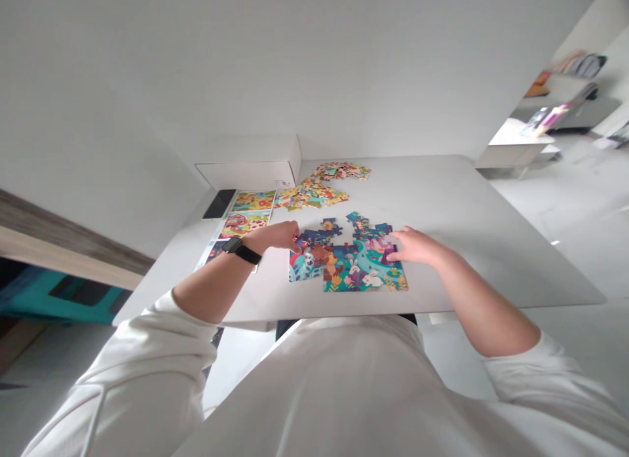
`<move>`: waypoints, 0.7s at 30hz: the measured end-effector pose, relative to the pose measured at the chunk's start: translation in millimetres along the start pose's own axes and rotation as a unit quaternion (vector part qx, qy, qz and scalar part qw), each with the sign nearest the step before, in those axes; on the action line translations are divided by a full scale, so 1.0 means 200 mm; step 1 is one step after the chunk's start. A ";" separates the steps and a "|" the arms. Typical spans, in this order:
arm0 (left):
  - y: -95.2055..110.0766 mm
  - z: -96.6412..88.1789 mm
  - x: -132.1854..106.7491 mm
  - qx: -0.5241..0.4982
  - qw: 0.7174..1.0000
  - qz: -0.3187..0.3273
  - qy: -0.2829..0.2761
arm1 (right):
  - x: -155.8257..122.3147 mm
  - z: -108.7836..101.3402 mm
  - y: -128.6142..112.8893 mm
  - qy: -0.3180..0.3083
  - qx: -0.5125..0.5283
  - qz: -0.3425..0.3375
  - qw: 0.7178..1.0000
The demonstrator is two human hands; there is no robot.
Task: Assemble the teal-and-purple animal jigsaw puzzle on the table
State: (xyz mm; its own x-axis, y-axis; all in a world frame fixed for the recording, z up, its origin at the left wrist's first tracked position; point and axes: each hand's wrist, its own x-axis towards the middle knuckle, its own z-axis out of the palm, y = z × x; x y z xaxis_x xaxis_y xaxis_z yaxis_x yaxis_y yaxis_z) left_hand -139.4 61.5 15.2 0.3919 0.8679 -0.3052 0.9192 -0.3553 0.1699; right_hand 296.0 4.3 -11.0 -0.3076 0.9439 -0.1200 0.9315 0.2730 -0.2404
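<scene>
A partly joined jigsaw puzzle (363, 273) lies on the table, with white rabbits, a brown animal and plants on teal and purple. Its upper middle has a gap, and the top outline is uneven. At the left side, my left hand (281, 235) has thumb and forefinger bent round the puzzle's edge, a dark red patch showing between them. My right hand (415, 246) grips the opposite side, its thumb on a purple piece (389, 254) and the forefinger above. Whether either hand holds a loose piece is unclear.
Loose puzzle pieces form a yellowish pile (312, 193) and a reddish pile (341, 170) farther back. Picture cards (253, 200) and a dark phone (219, 204) lie at the left. Behind them, a white box (250, 175) stands against the wall. The table (491, 247) extends rightwards.
</scene>
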 end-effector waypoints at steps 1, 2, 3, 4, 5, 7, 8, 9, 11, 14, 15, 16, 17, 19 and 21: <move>0.01 0.00 -0.01 0.000 1.000 -0.008 0.002 | -0.01 0.01 -0.01 -0.004 -0.006 -0.008 1.000; 0.01 0.00 -0.02 -0.003 1.000 -0.016 0.002 | -0.02 0.01 -0.02 -0.004 -0.010 -0.013 1.000; 0.02 0.01 -0.03 -0.007 1.000 -0.023 0.001 | -0.02 0.02 -0.03 -0.002 -0.013 -0.012 1.000; 0.02 0.01 -0.05 -0.015 0.999 -0.028 0.003 | -0.02 0.02 -0.04 0.001 -0.014 -0.006 1.000; 0.03 0.01 -0.07 -0.026 0.999 -0.031 0.009 | -0.01 0.01 -0.05 0.004 -0.011 0.003 1.000; 0.02 0.00 -0.11 -0.056 0.997 -0.036 0.035 | 0.01 0.00 -0.06 0.009 0.007 0.020 1.000; 0.02 0.00 -0.14 -0.074 0.995 -0.037 0.049 | 0.02 0.00 -0.06 0.008 0.020 0.024 0.999; 0.00 0.00 -0.16 -0.095 0.993 -0.037 0.063 | 0.02 -0.01 -0.05 0.006 0.034 0.028 0.999; -0.03 -0.01 -0.19 -0.147 0.984 -0.039 0.094 | 0.04 -0.01 -0.04 -0.006 0.063 0.035 0.997; -0.07 -0.01 -0.20 -0.260 0.951 -0.062 0.154 | 0.04 0.00 -0.01 -0.027 0.139 0.042 0.989; -0.06 -0.01 -0.20 -0.303 0.935 -0.069 0.173 | 0.04 0.00 0.00 -0.032 0.176 0.041 0.983; -0.05 0.00 -0.18 -0.342 0.918 -0.072 0.187 | 0.04 0.00 0.01 -0.038 0.216 0.038 0.975; -0.02 0.00 -0.17 -0.376 0.904 -0.069 0.192 | 0.04 0.00 0.02 -0.044 0.254 0.037 0.965; 0.06 0.01 -0.12 -0.405 0.893 -0.052 0.189 | 0.04 -0.01 0.03 -0.047 0.322 0.044 0.945; 0.17 0.04 -0.08 -0.367 0.913 -0.026 0.178 | 0.04 -0.03 0.02 -0.037 0.377 0.054 0.924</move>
State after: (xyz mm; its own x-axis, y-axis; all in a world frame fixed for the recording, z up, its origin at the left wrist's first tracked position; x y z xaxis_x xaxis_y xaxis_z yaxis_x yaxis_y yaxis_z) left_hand -113.0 33.3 19.1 0.1921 0.9809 -0.0292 0.6118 -0.0964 0.7851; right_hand 299.3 13.7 -7.2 -0.2590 0.9351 -0.2418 0.5660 -0.0559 -0.8225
